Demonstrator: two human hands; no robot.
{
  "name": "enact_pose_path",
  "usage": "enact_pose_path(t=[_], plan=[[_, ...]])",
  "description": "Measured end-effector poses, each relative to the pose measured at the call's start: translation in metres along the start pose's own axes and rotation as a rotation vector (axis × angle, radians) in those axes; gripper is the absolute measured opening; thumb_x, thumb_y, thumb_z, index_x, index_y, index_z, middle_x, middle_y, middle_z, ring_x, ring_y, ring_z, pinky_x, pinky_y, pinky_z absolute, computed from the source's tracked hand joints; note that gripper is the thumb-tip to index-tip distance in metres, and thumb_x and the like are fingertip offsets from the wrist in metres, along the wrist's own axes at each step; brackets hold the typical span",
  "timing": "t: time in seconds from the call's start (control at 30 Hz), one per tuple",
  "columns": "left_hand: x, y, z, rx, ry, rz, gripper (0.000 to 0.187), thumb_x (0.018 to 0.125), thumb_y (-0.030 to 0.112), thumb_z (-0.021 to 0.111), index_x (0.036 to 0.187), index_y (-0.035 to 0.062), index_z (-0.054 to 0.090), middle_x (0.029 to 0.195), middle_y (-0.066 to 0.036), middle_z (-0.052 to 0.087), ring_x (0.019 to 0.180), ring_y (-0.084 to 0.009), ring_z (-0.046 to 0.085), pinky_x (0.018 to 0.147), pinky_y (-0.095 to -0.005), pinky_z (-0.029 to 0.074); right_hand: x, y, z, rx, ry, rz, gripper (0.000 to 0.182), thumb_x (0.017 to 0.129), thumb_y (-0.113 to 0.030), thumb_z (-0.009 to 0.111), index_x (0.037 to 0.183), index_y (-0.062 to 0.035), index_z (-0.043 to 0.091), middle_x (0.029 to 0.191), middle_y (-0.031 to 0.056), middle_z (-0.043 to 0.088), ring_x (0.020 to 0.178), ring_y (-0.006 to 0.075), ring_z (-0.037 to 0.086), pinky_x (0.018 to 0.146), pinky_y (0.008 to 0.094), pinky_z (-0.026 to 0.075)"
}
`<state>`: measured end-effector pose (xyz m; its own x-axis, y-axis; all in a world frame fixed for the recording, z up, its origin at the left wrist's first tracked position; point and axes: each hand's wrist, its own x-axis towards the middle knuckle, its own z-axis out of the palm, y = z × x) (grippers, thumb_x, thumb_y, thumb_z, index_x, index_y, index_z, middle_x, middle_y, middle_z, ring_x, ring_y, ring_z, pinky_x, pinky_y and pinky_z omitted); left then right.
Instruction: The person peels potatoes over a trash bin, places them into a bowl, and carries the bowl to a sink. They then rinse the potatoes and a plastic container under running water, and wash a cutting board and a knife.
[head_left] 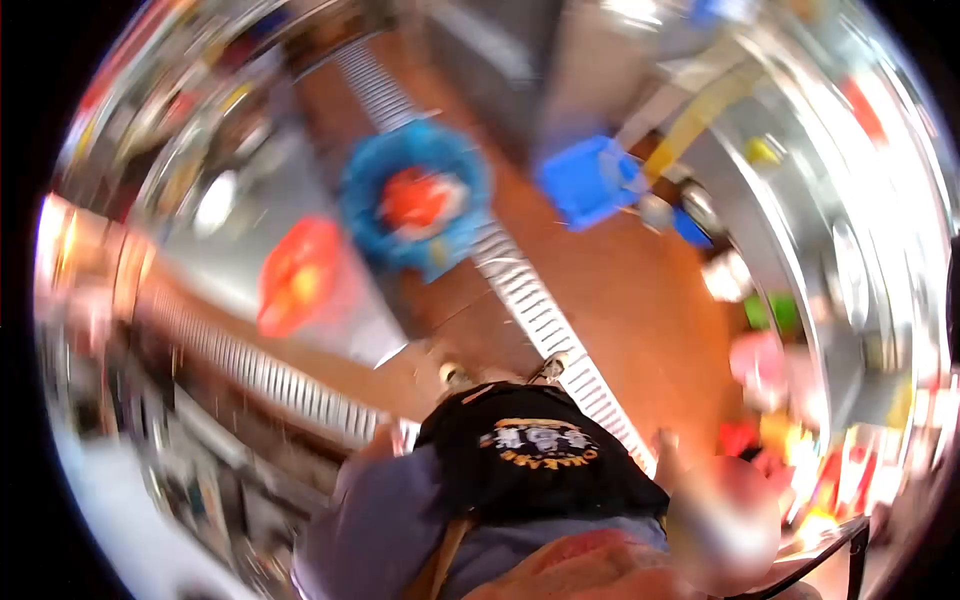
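Note:
Both my hands hang low at my sides and are smeared by motion. My left hand (384, 438) is beside the black apron (540, 445) I wear, and its fingers cannot be made out. On the other side of the apron, my right hand (667, 448) shows as a small blur over the brown floor, with no held thing visible. A red plastic bag (300, 275) lies on the steel table (230, 270) ahead to the left. By that table stands a round bin with a blue liner (360, 190), with red and white stuff inside.
A blue plastic crate (590, 185) sits on the floor ahead. Steel shelving (780, 215) lines the right, with blurred pots and colourful items below. Slotted drain covers (530, 300) cross the brown tiled floor (640, 300). A steel cabinet (495, 75) stands at the back.

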<state>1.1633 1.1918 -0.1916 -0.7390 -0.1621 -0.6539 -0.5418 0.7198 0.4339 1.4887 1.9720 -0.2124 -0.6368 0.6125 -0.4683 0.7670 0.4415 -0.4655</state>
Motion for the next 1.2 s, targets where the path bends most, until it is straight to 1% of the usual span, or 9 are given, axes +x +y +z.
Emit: enact_pose_path(t=[0.1, 0.2, 0.5, 0.6, 0.7, 0.9, 0.97, 1.03, 1.2], plan=[[-0.017, 0.076, 0.017, -0.102, -0.242, -0.092, 0.024, 0.091, 0.029, 0.051, 0.087, 0.0068, 0.059, 0.081, -0.008, 0.060, 0.071, -0.0223, 0.057, 0.061, -0.0369, 0.047, -0.075, 0.048, 0.051, 0.275, 0.092, 0.615, 0.015, 0.083, -0.017, 0.055, 0.078, -0.0077, 0.065, 0.059, 0.0059, 0.059, 0.048, 0.0213, 0.055, 0.045, 0.0388, 0.045], [-0.005, 0.167, 0.044, 0.135, -0.401, 0.012, 0.023, 0.091, 0.029, 0.052, 0.084, 0.0078, 0.057, 0.078, -0.007, 0.058, 0.066, -0.0201, 0.055, 0.055, -0.0349, 0.044, -0.103, 0.047, 0.124, 0.102, -0.043, 0.668, 0.026, 0.081, -0.024, 0.057, 0.090, -0.0047, 0.071, 0.081, 0.0107, 0.070, 0.068, 0.0296, 0.065, 0.063, 0.0417, 0.052], [0.039, 0.541, 0.242, -0.096, -0.500, 0.175, 0.018, 0.089, 0.022, 0.055, 0.074, 0.0121, 0.050, 0.060, -0.001, 0.045, 0.047, -0.0122, 0.044, 0.038, -0.0264, 0.036, -0.154, -0.009, 0.000, 0.785, 0.160, 0.810, 0.027, 0.085, -0.020, 0.060, 0.101, 0.0010, 0.066, 0.081, 0.0125, 0.067, 0.061, 0.0194, 0.063, 0.048, 0.0310, 0.049], [-0.035, 0.669, 0.331, -0.270, -0.871, 0.431, 0.016, 0.088, 0.021, 0.056, 0.073, 0.0162, 0.050, 0.062, 0.002, 0.051, 0.054, -0.0083, 0.051, 0.044, -0.0224, 0.038, -0.159, -0.005, -0.062, 1.080, 0.449, 0.891, 0.017, 0.087, -0.014, 0.057, 0.093, -0.0002, 0.066, 0.074, 0.0076, 0.064, 0.059, 0.0161, 0.061, 0.046, 0.0301, 0.046], [-0.129, 0.733, 0.416, -0.117, -0.840, 0.602, 0.010, 0.082, 0.009, 0.058, 0.091, 0.0083, 0.062, 0.075, -0.001, 0.061, 0.061, -0.0106, 0.057, 0.050, -0.0229, 0.043, -0.133, 0.081, -0.051, 1.153, 0.474, 0.788, 0.016, 0.087, -0.012, 0.055, 0.096, -0.0021, 0.065, 0.075, 0.0064, 0.063, 0.060, 0.0149, 0.060, 0.048, 0.0280, 0.047], [-0.218, 0.777, 0.572, 0.033, -0.902, 0.401, 0.010, 0.088, 0.018, 0.058, 0.093, 0.0101, 0.061, 0.076, -0.002, 0.062, 0.064, -0.0120, 0.059, 0.052, -0.0265, 0.047, -0.087, 0.154, -0.205, 1.359, 0.726, 0.736, 0.017, 0.082, -0.008, 0.056, 0.098, -0.0045, 0.064, 0.072, 0.0071, 0.061, 0.057, 0.0130, 0.055, 0.049, 0.0258, 0.045], [-0.214, 0.803, 0.628, 0.143, -0.950, 0.318, 0.010, 0.089, 0.020, 0.058, 0.092, 0.0110, 0.060, 0.075, -0.002, 0.062, 0.063, -0.0119, 0.059, 0.051, -0.0264, 0.047, -0.075, 0.190, -0.261, 0.908, 0.881, 0.594, 0.013, 0.085, -0.013, 0.060, 0.092, -0.0028, 0.065, 0.073, 0.0053, 0.063, 0.061, 0.0124, 0.058, 0.051, 0.0261, 0.046], [-0.238, 0.844, 0.681, 0.251, -0.982, 0.304, 0.009, 0.090, 0.020, 0.057, 0.092, 0.0115, 0.060, 0.075, -0.002, 0.061, 0.062, -0.0118, 0.058, 0.051, -0.0261, 0.046, -0.067, 0.187, -0.384, 0.994, 0.884, 0.715, 0.016, 0.086, -0.014, 0.061, 0.095, -0.0013, 0.065, 0.073, 0.0039, 0.062, 0.062, 0.0110, 0.057, 0.054, 0.0249, 0.046], [-0.315, 0.938, 0.754, 0.410, -0.940, 0.467, 0.008, 0.089, 0.016, 0.057, 0.096, 0.0126, 0.059, 0.076, -0.001, 0.060, 0.061, -0.0118, 0.057, 0.051, -0.0256, 0.045, -0.069, 0.210, -0.635, 0.867, 1.298, 0.271, 0.014, 0.090, -0.012, 0.058, 0.097, -0.0013, 0.063, 0.076, 0.0002, 0.060, 0.073, 0.0096, 0.057, 0.068, 0.0267, 0.047]])
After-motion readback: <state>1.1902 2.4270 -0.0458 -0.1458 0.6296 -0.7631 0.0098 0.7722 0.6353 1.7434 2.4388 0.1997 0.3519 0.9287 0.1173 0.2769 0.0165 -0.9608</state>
